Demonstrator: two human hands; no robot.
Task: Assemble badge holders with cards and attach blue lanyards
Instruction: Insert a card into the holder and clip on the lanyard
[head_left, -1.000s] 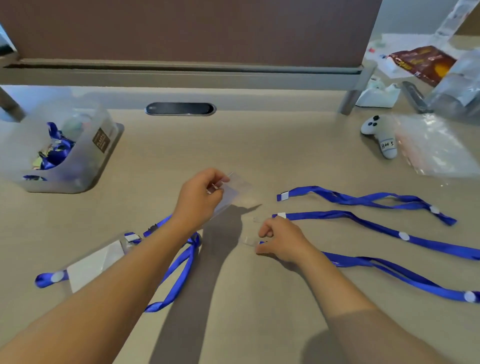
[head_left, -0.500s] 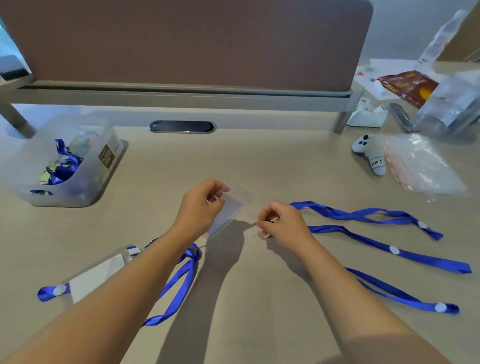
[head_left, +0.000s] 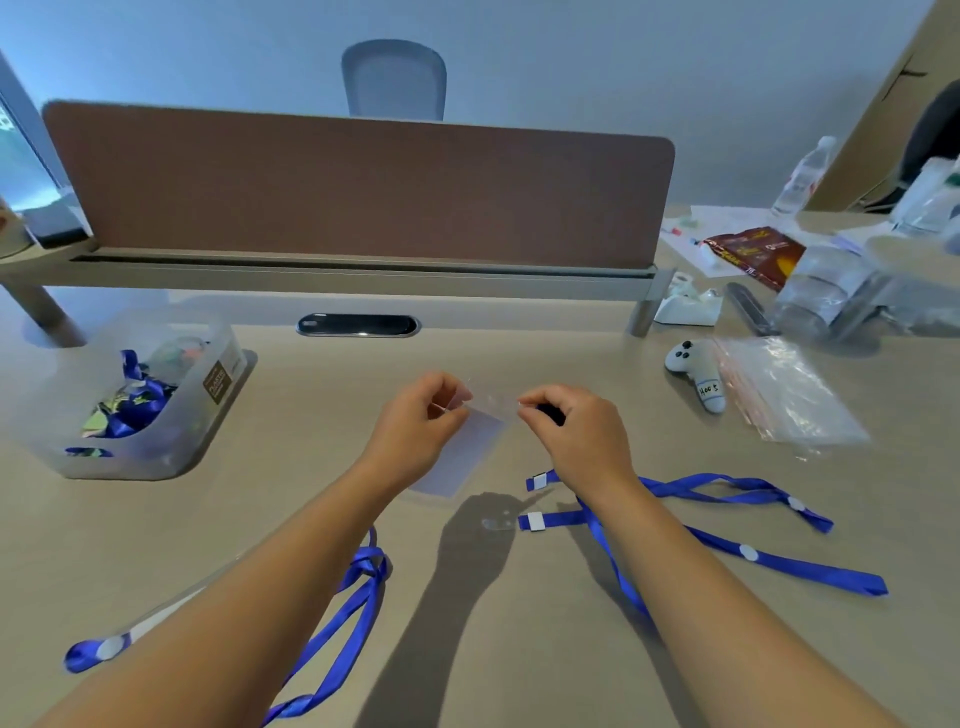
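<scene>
Left hand pinches top corner of clear badge holder; right hand pinches opposite top edge. Holder raised above surface. Blue lanyards lie right.

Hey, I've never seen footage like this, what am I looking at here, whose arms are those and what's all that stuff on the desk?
There is no machine. A camera worn on a person's head looks forward and down at their own bare arms. The left hand and right hand pinch the top edge of a clear badge holder, held just above the desk. Loose blue lanyards lie to the right, and another lanyard lies under the left arm. A clear bin of lanyards sits at the left. At the right are a white controller and a plastic bag.
</scene>
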